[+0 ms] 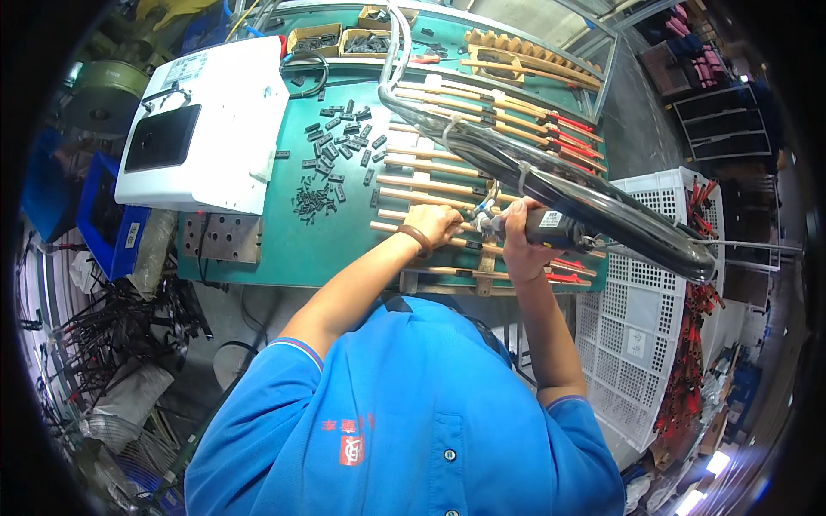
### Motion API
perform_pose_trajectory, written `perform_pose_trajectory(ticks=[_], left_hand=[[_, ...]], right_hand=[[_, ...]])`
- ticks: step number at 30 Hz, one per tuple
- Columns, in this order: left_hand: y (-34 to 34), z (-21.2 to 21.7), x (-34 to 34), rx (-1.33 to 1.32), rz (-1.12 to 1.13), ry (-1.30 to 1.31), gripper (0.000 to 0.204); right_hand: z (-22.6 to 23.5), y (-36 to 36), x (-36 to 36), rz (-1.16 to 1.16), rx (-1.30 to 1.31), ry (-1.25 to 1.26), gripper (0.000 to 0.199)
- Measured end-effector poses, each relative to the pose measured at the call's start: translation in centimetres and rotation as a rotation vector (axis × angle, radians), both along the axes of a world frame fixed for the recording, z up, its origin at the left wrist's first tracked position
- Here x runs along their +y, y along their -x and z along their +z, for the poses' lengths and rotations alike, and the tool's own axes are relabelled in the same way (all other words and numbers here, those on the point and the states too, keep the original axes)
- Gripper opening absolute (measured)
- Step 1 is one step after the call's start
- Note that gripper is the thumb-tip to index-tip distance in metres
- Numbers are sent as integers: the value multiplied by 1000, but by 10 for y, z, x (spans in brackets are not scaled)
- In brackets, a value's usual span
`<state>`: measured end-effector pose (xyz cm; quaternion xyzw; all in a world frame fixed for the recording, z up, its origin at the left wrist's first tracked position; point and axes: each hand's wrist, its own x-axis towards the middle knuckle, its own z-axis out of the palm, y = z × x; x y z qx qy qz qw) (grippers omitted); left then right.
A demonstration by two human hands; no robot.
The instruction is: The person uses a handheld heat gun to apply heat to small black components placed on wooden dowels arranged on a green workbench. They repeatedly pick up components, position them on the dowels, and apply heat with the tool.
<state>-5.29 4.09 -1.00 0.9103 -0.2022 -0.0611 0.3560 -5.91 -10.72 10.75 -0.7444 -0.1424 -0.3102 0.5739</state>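
My right hand (pixel 519 243) grips a black powered hand tool (pixel 551 229) whose thick black hose (pixel 559 185) arcs up and away over the bench. The tool's tip points left at a wooden-handled rod (pixel 447 242) lying on a slotted wooden rack (pixel 482 163). My left hand (pixel 434 224) presses on that rod right beside the tip; a brown band circles its wrist. Many similar rods with wooden handles and red ends (pixel 568 138) lie in rows across the rack.
The green bench (pixel 292 249) carries several small black parts (pixel 335 146), a white machine housing (pixel 211 125) with a dark window, and a metal block (pixel 222 236). A white perforated crate (pixel 645 310) stands at right, blue bins (pixel 107 228) at left.
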Motion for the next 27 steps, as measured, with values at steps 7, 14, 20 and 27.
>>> perform_pose_trajectory(ticks=[7,14,20,27], left_hand=[[1,-17,0,-158,38,56,19],[-1,0,0,51,-11,-26,20],[-1,6,2,28,-18,-1,24],[0,14,3,71,-14,-32,24]], right_hand=[[10,6,-1,-97,-241,628,26],[17,3,11,97,-24,-40,35],[54,-5,16,207,96,-222,35],[60,1,19,141,103,-249,31]])
